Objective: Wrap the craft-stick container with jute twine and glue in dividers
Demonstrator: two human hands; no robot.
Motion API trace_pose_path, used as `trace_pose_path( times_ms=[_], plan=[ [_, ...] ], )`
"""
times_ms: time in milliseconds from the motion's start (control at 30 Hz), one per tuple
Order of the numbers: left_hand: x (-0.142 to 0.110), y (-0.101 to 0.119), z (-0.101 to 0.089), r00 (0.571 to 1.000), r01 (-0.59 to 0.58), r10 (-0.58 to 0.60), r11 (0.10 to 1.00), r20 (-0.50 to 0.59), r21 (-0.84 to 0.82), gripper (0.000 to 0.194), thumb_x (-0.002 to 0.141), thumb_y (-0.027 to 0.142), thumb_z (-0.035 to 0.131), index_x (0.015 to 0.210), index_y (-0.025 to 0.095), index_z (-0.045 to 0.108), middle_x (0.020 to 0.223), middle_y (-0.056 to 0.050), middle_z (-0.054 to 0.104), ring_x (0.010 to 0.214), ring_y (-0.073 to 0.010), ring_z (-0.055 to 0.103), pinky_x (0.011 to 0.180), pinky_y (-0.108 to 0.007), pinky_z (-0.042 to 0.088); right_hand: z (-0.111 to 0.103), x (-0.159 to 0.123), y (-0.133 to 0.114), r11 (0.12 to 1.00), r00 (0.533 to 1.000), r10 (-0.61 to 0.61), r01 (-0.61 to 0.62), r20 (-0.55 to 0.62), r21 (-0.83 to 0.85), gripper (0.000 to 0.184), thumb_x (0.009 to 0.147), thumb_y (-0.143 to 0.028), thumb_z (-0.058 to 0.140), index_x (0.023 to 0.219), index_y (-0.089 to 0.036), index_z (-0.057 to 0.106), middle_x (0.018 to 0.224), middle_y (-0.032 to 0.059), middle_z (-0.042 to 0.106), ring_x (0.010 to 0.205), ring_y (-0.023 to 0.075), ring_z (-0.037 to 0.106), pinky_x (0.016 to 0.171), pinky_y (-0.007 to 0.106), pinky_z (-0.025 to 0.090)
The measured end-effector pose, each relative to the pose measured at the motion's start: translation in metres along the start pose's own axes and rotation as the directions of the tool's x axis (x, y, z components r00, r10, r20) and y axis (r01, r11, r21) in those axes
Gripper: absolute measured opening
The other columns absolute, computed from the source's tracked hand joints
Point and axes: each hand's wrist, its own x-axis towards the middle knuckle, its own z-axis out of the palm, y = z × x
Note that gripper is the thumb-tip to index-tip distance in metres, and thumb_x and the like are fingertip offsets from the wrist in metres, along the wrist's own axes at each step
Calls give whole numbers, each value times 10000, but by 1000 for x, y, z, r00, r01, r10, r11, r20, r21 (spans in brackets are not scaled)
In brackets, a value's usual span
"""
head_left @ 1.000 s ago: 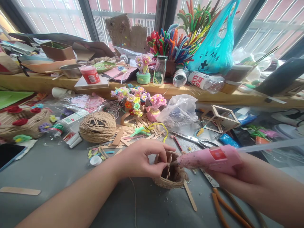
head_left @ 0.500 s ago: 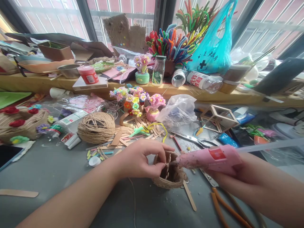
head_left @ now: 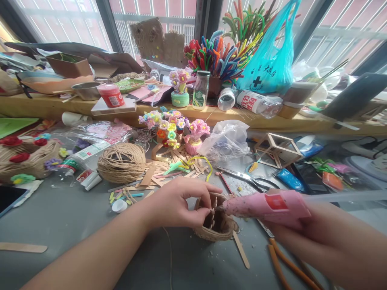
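A small basket [head_left: 216, 235] wrapped in jute twine stands on the grey table in front of me. A whitish, twisted twine edge runs across its opening. My left hand [head_left: 184, 203] reaches over the basket's left side, thumb and forefinger pinched together on the twine at that inner edge. My right hand [head_left: 305, 229] is wrapped round a pink hot glue gun [head_left: 272, 205], with a clear glue stick [head_left: 344, 196] out of its back. The gun's nozzle points left, close to my left fingertips over the opening. Its trigger is hidden.
Behind my left hand lie a ball of jute twine [head_left: 121, 162] and loose craft sticks [head_left: 151, 173]. Scissors [head_left: 242, 176] rest behind the glue gun. Pipe-cleaner flowers [head_left: 169, 129] stand further back. A craft stick [head_left: 241, 249] and orange-handled pliers [head_left: 279, 266] lie near the front.
The glue gun's back end has dipped slightly with my right hand, while its nozzle stays at the basket. My left hand keeps its pinch.
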Motion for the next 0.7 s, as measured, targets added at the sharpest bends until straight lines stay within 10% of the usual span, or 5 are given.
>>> trace_pose_path(
  times_ms=[700],
  plan=[
    [-1,1,1,1000,6,-6,1000,-6,-19,150,776,58,647,756,203,680,1150,-97,811,1200,-255,729,908,-265,553,-4,5,1,1000,991,-19,17,132,19,370,979,-416,547,1283,-429,757,1297,-51,765,1171,274,752,1020,355,588]
  ],
)
